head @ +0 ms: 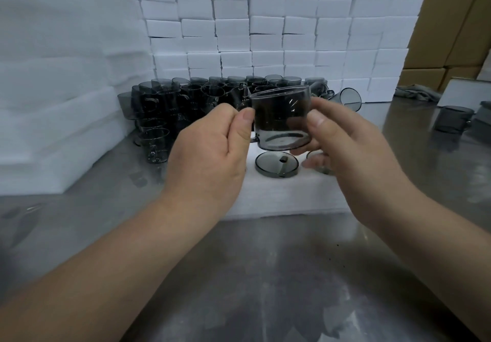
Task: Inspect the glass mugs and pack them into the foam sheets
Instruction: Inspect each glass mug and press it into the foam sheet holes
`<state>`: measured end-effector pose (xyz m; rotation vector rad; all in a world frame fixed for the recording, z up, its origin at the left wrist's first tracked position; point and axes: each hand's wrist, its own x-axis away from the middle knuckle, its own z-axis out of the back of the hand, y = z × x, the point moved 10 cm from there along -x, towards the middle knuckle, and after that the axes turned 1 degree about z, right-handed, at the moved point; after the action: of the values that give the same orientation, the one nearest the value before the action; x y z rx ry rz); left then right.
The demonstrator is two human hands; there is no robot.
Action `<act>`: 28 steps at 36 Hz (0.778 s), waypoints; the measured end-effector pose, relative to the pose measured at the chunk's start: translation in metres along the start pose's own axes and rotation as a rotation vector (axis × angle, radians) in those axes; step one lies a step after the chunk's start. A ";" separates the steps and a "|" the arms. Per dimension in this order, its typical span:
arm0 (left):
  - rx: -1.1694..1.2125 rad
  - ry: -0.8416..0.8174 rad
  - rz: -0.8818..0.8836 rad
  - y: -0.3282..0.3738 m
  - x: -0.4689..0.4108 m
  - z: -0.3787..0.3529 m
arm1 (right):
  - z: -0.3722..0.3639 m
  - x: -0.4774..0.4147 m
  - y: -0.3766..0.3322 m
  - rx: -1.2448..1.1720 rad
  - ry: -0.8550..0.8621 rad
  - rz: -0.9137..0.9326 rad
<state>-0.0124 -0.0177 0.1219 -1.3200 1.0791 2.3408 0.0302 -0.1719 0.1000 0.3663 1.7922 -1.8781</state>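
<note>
Steel table [265,275], near edge: bare grey metal with scuffs.

Hands: 2, both raised over the middle of the table.
- left hand [207,152]: fingers curled, thumb tip pressed against the left wall of the held mug [279,118]. The grip is a pinch at the handle side.
- right hand [345,142]: thumb on the mug's right wall, with the fingers curled under and behind the base.

Held mug: 1, smoky grey glass, rim up and slightly tilted. It is off the table, above the far part of the foam sheet [279,195].

Foam sheet: 1, white, lying flat just beyond the wrists. There are 2 mugs set in it, showing as round grey discs: seated mug [276,164] is in plain view, and second seated mug [320,167] is mostly hidden by the right fingers.

Mug cluster [186,97], far left of centre: stacked and crowded, so the count cannot be read.

Tipped mug [350,99]: 1, on its side at the cluster's right end.

Lone mug [451,121]: 1, far right, blurred.

Foam sheet pile [53,129]: left edge, number of layers unclear.

Foam block wall [265,22]: spans the far side in several rows.

Cardboard boxes [451,22]: far right, behind the wall.

Grey cloth [414,93]: 1, at the foot of the wall on the right.
</note>
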 end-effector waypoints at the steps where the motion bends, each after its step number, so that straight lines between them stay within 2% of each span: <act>1: 0.005 0.005 0.005 0.000 0.000 0.001 | 0.006 -0.001 -0.001 0.010 0.051 0.010; 4: -0.008 0.023 0.012 0.001 -0.001 0.004 | 0.019 0.001 -0.009 0.071 0.159 0.092; 6: -0.047 0.042 0.011 0.003 0.000 0.006 | 0.019 0.003 -0.014 0.100 0.168 0.129; 12: -0.177 0.046 -0.032 0.013 0.003 0.005 | -0.008 0.005 -0.005 0.220 -0.014 0.107; 15: -0.145 0.018 -0.060 0.017 0.005 0.002 | -0.019 0.007 -0.003 0.144 -0.095 0.098; 18: -0.154 -0.034 -0.165 0.029 0.008 -0.006 | -0.022 0.008 -0.004 0.061 -0.127 0.108; 21: -0.186 -0.094 -0.269 0.039 0.010 -0.014 | -0.022 0.008 -0.001 0.083 -0.131 0.089; 28: -0.129 -0.262 -0.460 0.058 0.022 -0.033 | -0.010 0.005 -0.003 0.066 -0.040 0.111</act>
<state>-0.0350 -0.0846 0.1213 -1.1136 0.4907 2.1739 0.0231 -0.1626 0.0985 0.4391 1.6525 -1.8572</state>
